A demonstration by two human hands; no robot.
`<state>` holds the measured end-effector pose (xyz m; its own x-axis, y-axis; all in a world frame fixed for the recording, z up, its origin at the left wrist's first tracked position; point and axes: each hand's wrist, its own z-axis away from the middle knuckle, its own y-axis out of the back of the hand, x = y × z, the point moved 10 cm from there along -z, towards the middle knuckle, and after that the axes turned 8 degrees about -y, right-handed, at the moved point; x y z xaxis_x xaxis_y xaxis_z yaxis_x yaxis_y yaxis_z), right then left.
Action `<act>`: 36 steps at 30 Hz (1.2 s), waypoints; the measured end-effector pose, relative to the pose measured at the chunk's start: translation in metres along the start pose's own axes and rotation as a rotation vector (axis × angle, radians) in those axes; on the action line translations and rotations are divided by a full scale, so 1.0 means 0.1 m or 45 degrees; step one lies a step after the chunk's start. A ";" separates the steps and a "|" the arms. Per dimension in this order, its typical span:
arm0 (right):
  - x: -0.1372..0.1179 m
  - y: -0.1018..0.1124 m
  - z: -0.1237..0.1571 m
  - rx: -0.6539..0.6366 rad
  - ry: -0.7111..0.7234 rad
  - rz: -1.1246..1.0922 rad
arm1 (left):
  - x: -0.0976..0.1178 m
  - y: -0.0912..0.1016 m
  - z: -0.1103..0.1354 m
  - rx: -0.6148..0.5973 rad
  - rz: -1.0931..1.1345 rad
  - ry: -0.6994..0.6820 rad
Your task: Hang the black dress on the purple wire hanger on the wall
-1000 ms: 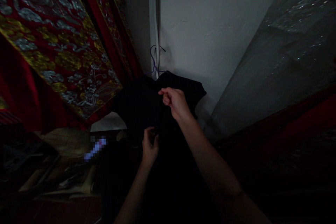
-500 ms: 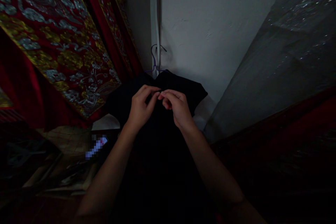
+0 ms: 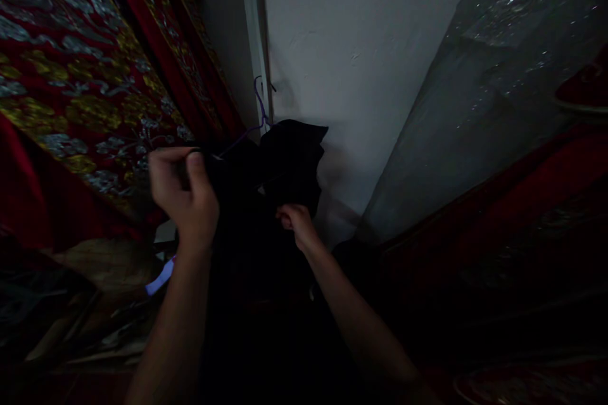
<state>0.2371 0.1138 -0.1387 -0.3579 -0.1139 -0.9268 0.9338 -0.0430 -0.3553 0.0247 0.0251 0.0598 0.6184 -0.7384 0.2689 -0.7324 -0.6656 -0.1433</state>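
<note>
A black garment (image 3: pixel 292 155), perhaps a shirt, hangs on a thin purple hanger (image 3: pixel 260 104) against the wall. My left hand (image 3: pixel 183 193) pinches the garment's left part between thumb and fingers and holds it out to the side, so one arm of the hanger shows bare. Lower and to the right, my right hand (image 3: pixel 297 223) is closed at the garment's front, its fingers curled on the dark cloth. Deep shadow hides most of the garment's folds and its lower part.
Red cloth with gold and silver embroidery (image 3: pixel 90 76) hangs at the left. Clear plastic sheeting (image 3: pixel 456 107) covers something along the right wall. A pale, bluish strip-like object (image 3: pixel 160 278) lies beyond my left forearm, near cluttered items low at the left.
My hands have parted from their meeting point at the garment's neck. The left has gone left with cloth, the right slightly down. The camera view has turned a little to the right.
</note>
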 end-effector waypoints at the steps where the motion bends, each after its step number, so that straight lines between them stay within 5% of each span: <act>1: 0.11 -0.01 0.07 -0.028 -0.028 -0.013 | -0.20 0.20 0.08 0.099 0.032 0.143; 3: 0.27 -0.06 0.25 -0.100 -0.069 -0.069 | -0.69 0.54 0.45 0.278 0.227 0.527; 6: 0.40 -0.14 0.52 -0.188 -0.107 -0.230 | -1.23 0.63 1.31 0.214 0.560 1.107; 8: 0.43 -0.18 0.63 -0.217 -0.120 -0.290 | -1.33 0.65 1.75 0.185 0.618 1.272; 11: 0.43 -0.14 0.69 -0.207 -0.105 -0.255 | -1.24 0.50 2.05 0.132 0.674 1.413; 18: 0.69 0.01 0.63 -0.143 -0.327 -0.350 | -0.49 -0.01 1.88 0.120 1.022 1.595; 22: 0.64 0.25 0.57 0.090 -0.112 -0.115 | -0.19 -0.16 1.80 0.086 1.187 1.513; 25: 0.47 0.28 0.62 0.111 0.075 0.011 | -0.09 -0.24 1.80 0.036 1.238 1.448; 29: 0.21 0.00 0.80 -0.148 0.281 0.054 | -0.05 -0.28 1.86 -0.021 1.166 1.416; 36: 0.09 -0.25 0.97 -0.220 0.386 0.244 | -0.02 -0.22 1.83 -0.084 0.955 1.297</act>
<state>0.2108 0.0172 -0.1262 -0.1855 0.1960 -0.9629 0.9790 0.1210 -0.1640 0.0914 0.0212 -0.1119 -0.4308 -0.4933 0.7557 -0.8376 -0.0931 -0.5383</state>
